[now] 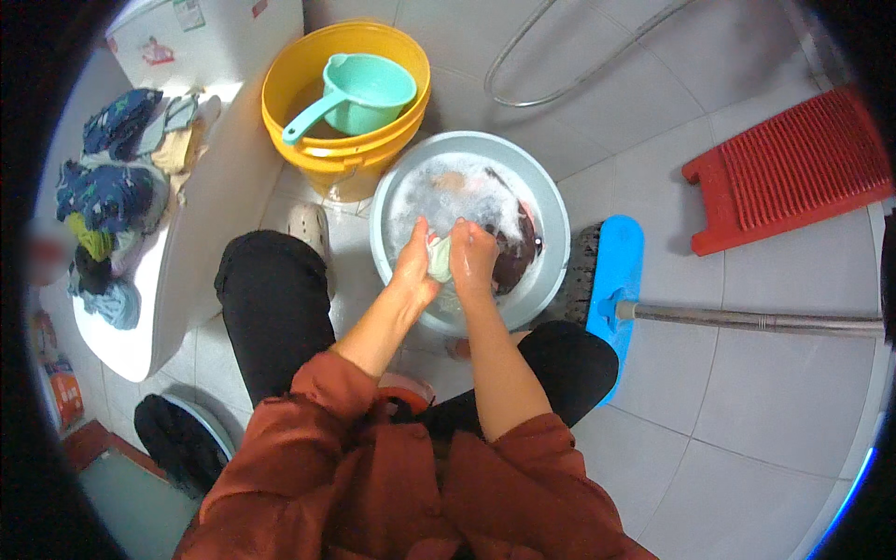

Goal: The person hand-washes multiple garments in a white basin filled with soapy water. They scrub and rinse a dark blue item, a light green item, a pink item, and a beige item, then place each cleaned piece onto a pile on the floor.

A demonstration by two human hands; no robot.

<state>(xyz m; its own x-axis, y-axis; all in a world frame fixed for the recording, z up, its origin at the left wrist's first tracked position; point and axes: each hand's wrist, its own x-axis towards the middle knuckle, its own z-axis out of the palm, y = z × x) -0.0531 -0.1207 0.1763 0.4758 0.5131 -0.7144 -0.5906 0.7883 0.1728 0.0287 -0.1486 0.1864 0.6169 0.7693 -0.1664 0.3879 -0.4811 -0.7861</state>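
Observation:
A pale green wet cloth (439, 259) is bunched between my two hands, over the near part of a round grey basin (556, 203). My left hand (416, 257) grips it from the left, and my right hand (474, 253) is closed on its right side. White suds (448, 196) float on the water in the basin. A dark garment (514, 259) lies in the water at the right, partly under foam. Part of the cloth is hidden by my fingers.
A yellow bucket (280, 105) holds a mint-green dipper (371, 91). Clothes (115, 196) lie on a white ledge (140, 350) at left. A blue floor brush (616, 266) is right of the basin; a red washboard (791, 175) lies beyond. Dark fabric (175, 441) fills another basin.

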